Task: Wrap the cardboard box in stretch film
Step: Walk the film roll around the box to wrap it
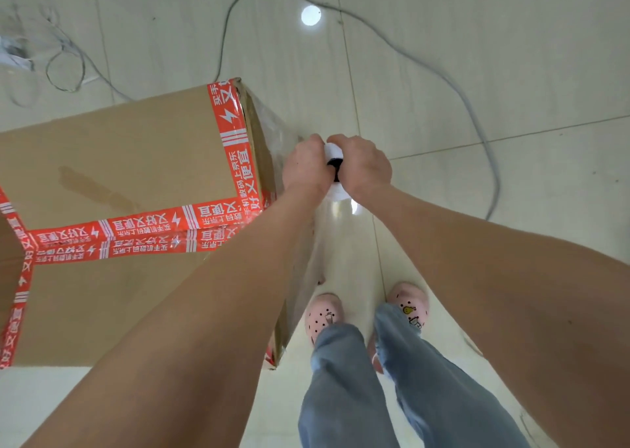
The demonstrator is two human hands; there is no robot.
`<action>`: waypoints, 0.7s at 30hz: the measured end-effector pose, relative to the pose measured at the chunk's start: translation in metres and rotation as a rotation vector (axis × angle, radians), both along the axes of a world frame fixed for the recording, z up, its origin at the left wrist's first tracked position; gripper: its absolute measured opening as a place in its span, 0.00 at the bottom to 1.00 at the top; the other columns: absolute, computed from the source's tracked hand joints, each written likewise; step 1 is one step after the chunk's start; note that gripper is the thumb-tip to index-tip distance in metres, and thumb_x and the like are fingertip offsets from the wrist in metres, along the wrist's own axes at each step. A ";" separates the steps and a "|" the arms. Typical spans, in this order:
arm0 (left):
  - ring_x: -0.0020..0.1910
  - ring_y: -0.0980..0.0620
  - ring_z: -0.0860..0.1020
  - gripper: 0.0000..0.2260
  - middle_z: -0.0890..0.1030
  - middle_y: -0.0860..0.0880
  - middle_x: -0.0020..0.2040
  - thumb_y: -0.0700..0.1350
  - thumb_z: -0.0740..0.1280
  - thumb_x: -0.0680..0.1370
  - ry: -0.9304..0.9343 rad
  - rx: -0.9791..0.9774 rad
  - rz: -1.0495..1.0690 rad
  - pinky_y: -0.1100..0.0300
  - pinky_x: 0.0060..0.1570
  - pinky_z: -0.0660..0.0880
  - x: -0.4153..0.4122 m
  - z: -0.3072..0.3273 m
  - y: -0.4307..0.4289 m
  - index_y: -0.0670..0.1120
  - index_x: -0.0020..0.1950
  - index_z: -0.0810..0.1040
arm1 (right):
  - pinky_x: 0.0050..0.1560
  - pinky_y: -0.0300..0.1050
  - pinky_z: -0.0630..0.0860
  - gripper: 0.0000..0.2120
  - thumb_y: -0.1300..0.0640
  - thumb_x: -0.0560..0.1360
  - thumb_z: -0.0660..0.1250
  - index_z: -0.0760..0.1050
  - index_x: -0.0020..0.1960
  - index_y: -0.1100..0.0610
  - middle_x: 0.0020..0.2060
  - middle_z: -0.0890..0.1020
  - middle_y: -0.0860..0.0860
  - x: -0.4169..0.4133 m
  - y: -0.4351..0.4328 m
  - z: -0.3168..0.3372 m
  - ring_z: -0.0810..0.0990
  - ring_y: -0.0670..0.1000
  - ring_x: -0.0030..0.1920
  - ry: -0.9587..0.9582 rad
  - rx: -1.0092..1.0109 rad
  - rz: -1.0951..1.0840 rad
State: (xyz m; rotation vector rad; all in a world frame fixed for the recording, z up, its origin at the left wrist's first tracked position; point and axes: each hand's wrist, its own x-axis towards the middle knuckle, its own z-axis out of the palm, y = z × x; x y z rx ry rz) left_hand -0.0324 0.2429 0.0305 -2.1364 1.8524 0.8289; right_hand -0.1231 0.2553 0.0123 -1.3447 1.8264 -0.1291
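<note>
The box (119, 161) stands on the floor (511, 38) at the person's left, sealed top facing up and crossed by red tape (218, 215). Its right wall faces the person's legs, and that is the wall the film (272, 130) is being laid against.

Both hands hold the roll (337, 192) just beside the upper right edge of the box. The left hand (303, 164) clasps it from the box side and the right hand (366, 166) from the outer side. Each grip is curled round the roll's top end, so only slivers of white winding and the dark core hole show between them. Two hands probably serve to steady the roll and pull the film taut while it pays out.

The roll is upright, with its long axis vertical. It is seen end-on, the core hole pointing up at the camera and the lower end toward the floor, hidden. Held this way, the film's width likely matches the height of the wall, so a sheet can run flat along it. Clear film shows on the wall toward the far corner and hangs glossy below the hands. Whether the film touches the wall all along cannot be told.

The person's clogs (324, 311) stand near the box's near corner. A cable (460, 82) loops over the floor beyond.
</note>
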 end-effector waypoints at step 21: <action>0.38 0.47 0.70 0.13 0.65 0.51 0.30 0.48 0.66 0.72 -0.326 0.064 -0.477 0.58 0.37 0.62 0.005 0.008 -0.111 0.47 0.33 0.64 | 0.40 0.46 0.72 0.20 0.63 0.70 0.60 0.76 0.60 0.50 0.50 0.79 0.54 0.003 -0.093 0.004 0.79 0.59 0.50 0.053 0.053 0.004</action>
